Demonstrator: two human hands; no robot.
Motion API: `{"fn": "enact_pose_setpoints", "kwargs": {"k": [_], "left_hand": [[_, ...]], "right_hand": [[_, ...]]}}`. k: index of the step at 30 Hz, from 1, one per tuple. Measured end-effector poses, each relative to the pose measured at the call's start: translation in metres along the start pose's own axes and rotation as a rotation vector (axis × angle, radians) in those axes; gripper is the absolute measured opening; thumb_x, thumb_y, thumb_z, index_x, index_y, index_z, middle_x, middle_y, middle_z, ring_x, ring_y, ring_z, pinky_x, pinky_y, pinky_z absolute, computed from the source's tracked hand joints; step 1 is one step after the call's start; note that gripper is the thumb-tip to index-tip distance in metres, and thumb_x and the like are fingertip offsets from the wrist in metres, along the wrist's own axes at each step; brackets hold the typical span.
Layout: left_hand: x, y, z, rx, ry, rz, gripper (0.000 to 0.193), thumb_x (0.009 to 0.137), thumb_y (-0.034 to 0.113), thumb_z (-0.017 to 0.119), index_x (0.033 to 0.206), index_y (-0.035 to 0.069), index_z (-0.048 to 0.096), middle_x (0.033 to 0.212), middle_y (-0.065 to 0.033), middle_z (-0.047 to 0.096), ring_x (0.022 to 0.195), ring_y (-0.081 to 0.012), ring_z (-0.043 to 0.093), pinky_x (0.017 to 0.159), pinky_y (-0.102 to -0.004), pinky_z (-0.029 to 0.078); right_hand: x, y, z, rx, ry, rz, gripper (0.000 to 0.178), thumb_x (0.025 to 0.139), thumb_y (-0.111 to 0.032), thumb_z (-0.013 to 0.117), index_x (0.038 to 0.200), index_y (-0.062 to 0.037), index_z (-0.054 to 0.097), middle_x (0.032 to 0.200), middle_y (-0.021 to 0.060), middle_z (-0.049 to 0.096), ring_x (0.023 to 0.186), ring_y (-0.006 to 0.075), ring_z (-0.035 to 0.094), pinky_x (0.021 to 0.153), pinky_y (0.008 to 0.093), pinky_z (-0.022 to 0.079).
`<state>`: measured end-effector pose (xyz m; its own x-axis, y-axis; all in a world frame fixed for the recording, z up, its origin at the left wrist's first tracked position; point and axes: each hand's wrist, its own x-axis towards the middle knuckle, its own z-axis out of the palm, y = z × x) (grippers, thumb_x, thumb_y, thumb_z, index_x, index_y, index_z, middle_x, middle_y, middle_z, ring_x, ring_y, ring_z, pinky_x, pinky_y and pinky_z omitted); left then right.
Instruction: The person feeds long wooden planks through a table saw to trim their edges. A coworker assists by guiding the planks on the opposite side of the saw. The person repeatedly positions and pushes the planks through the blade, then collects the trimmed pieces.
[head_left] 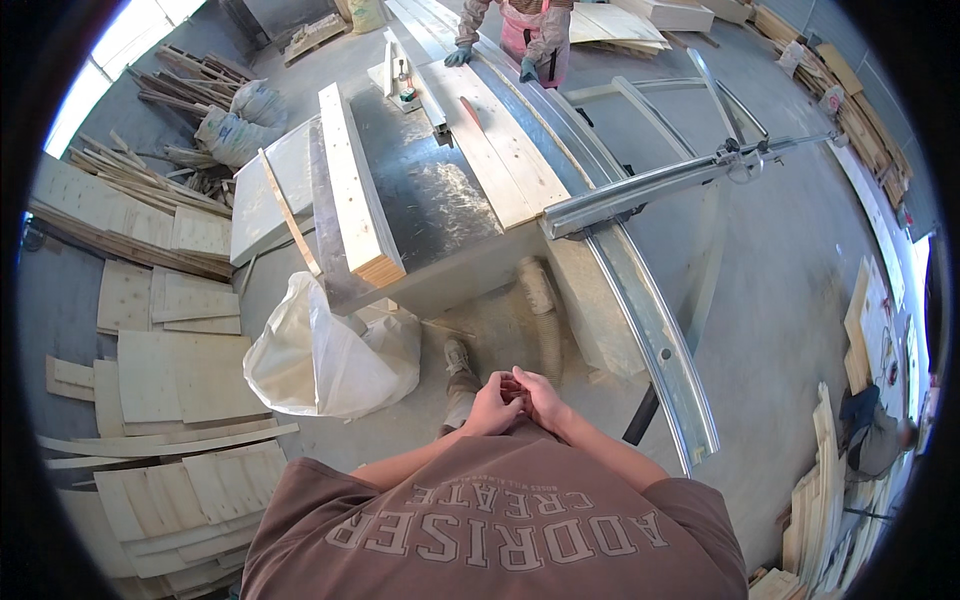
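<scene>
The largest thing ahead is the saw table [395,140], its dark top dusted with pale shavings. On its right half lies a long pale board [490,150], flat; its long axis runs away from the wearer, the near end pointing toward the lower right, just beside the left end of a silver crossbar [680,182]. At the table's left edge a stack of narrow boards [350,180] lies at a slight angle to that board, likewise lengthwise away from the wearer. Beyond, a co-worker [520,28] stands with one gloved hand [459,56] at the board's far end.

Below the table's near side, an open white sack [360,370] slumps on the floor and a ribbed hose [543,310] hangs down; these are nearest the wearer's hands.

Smallest come those hands: the left hand [493,405] and right hand [543,400] meet before the body, fingers curled and touching (whether anything small sits between them, I cannot tell). Neither touches the board. I judge the step in hand to be a pause at the machine; any move onto the wood would call for parting the hands and reaching forward.
</scene>
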<state>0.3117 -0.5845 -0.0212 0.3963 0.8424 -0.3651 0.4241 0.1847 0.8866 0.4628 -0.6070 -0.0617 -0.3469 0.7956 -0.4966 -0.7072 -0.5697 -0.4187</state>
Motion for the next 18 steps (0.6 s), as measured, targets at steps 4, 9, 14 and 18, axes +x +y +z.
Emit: {"fn": "enact_pose_setpoints", "kwargs": {"k": [4, 9, 14, 18], "left_hand": [[0.003, -0.001, -0.005, 0.094, 0.022, -0.013, 0.053, 0.084, 0.011, 0.070, 0.131, -0.004, 0.051, 0.116, -0.0187, 0.068, 0.099, -0.0245, 0.070, 0.088, -0.0365, 0.057], [0.005, 0.006, -0.019, 0.084, 0.037, -0.128, 0.054, 0.085, 0.014, 0.072, 0.132, -0.001, 0.050, 0.115, -0.0140, 0.065, 0.097, -0.0203, 0.066, 0.087, -0.0346, 0.056], [0.010, 0.007, -0.037, 0.076, 0.088, -0.150, 0.054, 0.085, 0.014, 0.072, 0.132, -0.001, 0.051, 0.116, -0.0142, 0.066, 0.098, -0.0197, 0.065, 0.087, -0.0339, 0.055], [0.012, 0.018, -0.054, 0.081, 0.155, -0.189, 0.054, 0.085, 0.015, 0.072, 0.132, -0.001, 0.050, 0.120, -0.0145, 0.066, 0.099, -0.0192, 0.065, 0.087, -0.0344, 0.055]], "right_hand": [[0.021, -0.012, -0.010, -0.106, 0.180, -0.012, 0.038, 0.104, -0.045, 0.058, 0.099, -0.0080, 0.063, 0.094, 0.0063, 0.070, 0.082, 0.0160, 0.067, 0.074, 0.0307, 0.055], [0.070, -0.046, -0.019, -0.054, 0.274, -0.050, 0.036, 0.101, -0.044, 0.064, 0.092, -0.0098, 0.061, 0.087, 0.0061, 0.068, 0.073, 0.0144, 0.064, 0.066, 0.0288, 0.053], [0.137, -0.087, -0.030, -0.104, 0.454, -0.135, 0.033, 0.097, -0.041, 0.069, 0.093, -0.0094, 0.060, 0.083, 0.0035, 0.066, 0.071, 0.0132, 0.063, 0.061, 0.0283, 0.053], [0.178, -0.113, -0.044, -0.107, 0.649, -0.135, 0.039, 0.093, -0.041, 0.075, 0.099, -0.0068, 0.058, 0.085, 0.0027, 0.057, 0.065, 0.0122, 0.056, 0.056, 0.0269, 0.050]]}}
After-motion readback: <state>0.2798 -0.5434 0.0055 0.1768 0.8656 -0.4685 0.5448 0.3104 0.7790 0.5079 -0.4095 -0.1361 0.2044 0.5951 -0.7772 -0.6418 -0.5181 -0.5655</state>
